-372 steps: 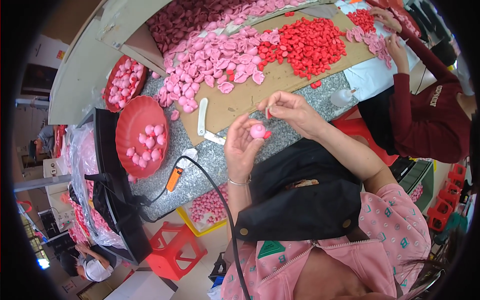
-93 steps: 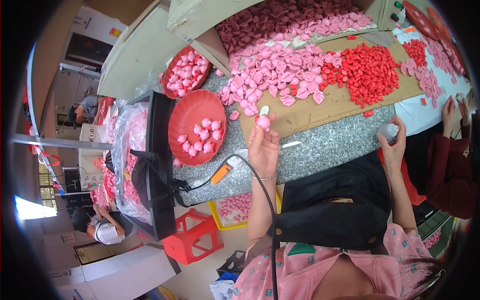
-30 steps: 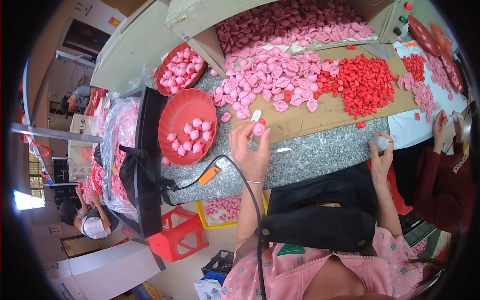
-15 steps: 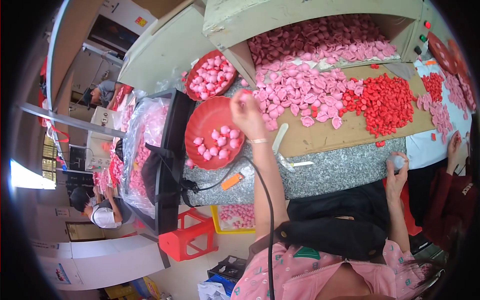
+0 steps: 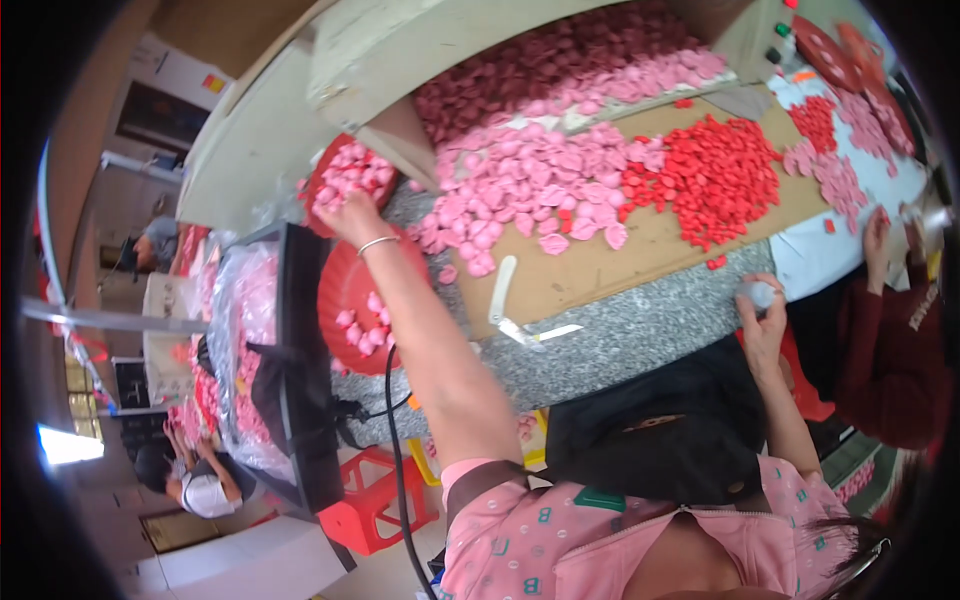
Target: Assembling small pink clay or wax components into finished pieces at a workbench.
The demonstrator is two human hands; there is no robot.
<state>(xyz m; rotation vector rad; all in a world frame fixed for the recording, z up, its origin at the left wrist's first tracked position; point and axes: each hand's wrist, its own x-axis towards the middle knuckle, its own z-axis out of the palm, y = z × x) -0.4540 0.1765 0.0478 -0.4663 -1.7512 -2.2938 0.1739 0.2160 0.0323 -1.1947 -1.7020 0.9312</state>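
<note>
A worker's left hand point(image 5: 348, 214) reaches to the farther of two red bowls, its back uppermost and blurred, so whether the fingers grip a piece or have let one go cannot be told. That farther bowl point(image 5: 317, 222) is heaped with pink pieces point(image 5: 355, 172), too many to count; the nearer bowl point(image 5: 345, 275), fluted and partly hidden by the forearm, shows at least six more. The left arm stretches long and slanting, up and to the left across the nearer bowl, with one bracelet point(image 5: 377, 244) at the wrist. The right hand point(image 5: 765, 312), its elbow bent, sits at the front edge of the granite table point(image 5: 640, 312), the thumb and fingers curled around one small translucent bottle point(image 5: 758, 293). On one cardboard sheet point(image 5: 560, 285) lie two big heaps, uncounted: a pink heap point(image 5: 530, 185) and, to its right, a red heap point(image 5: 715, 180). One pale-handled folding knife point(image 5: 503, 290) lies opened on the near side, its blade over the granite. Two smaller heaps, one red point(image 5: 813, 122) and one pink point(image 5: 832, 178), occupy a white sheet point(image 5: 800, 262) beside one co-worker in a maroon sleeve point(image 5: 860, 340); two other people are seen at far left.
</note>
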